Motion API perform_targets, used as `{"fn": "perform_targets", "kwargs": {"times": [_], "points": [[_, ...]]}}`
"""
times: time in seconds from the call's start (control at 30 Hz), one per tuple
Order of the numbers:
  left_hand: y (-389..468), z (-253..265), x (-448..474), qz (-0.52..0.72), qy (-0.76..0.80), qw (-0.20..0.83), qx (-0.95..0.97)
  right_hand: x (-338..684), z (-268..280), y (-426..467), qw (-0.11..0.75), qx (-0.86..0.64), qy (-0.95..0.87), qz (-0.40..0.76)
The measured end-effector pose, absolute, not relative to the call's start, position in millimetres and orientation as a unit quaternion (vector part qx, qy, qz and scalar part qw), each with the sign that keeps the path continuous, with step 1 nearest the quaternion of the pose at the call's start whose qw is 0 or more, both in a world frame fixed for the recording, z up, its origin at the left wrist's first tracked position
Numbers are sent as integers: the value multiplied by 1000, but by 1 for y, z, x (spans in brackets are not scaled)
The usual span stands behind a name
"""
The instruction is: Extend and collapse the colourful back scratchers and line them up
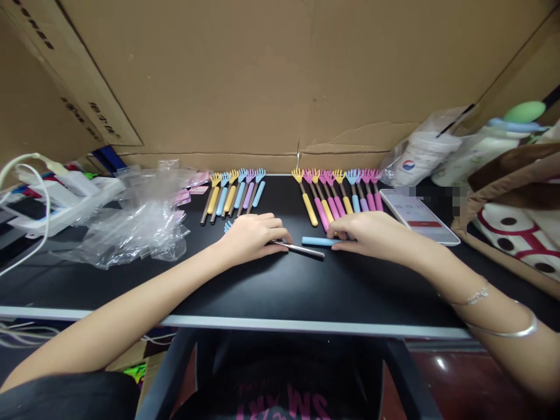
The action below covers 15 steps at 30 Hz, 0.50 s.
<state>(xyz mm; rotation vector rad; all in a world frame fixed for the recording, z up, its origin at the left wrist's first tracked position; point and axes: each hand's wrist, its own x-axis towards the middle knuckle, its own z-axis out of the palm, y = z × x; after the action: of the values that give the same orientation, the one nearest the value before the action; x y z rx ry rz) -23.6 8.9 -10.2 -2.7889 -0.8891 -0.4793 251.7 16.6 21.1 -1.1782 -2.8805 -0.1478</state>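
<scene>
I'm watching a blue-clawed scratcher (301,249), its metal shaft (311,252) bare, slanting rightward; just beyond its tip I see a light-blue handle (318,241), nearly level, separate.

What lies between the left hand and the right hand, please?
In the head view, a metal rod sticks out from the left hand into this space, and a light-blue handle reaches into it from the right hand.

soft, even light leaves a sheen on the black tabletop (258,291), while the edges look stretched.
</scene>
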Motion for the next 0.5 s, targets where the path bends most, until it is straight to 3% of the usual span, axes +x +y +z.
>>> {"fn": "perform_targets", "kwargs": {"times": [0.5], "points": [[17,-14,-32,-174,-361,98,-911,261,36,21,109,-397,-905,-109]]}}
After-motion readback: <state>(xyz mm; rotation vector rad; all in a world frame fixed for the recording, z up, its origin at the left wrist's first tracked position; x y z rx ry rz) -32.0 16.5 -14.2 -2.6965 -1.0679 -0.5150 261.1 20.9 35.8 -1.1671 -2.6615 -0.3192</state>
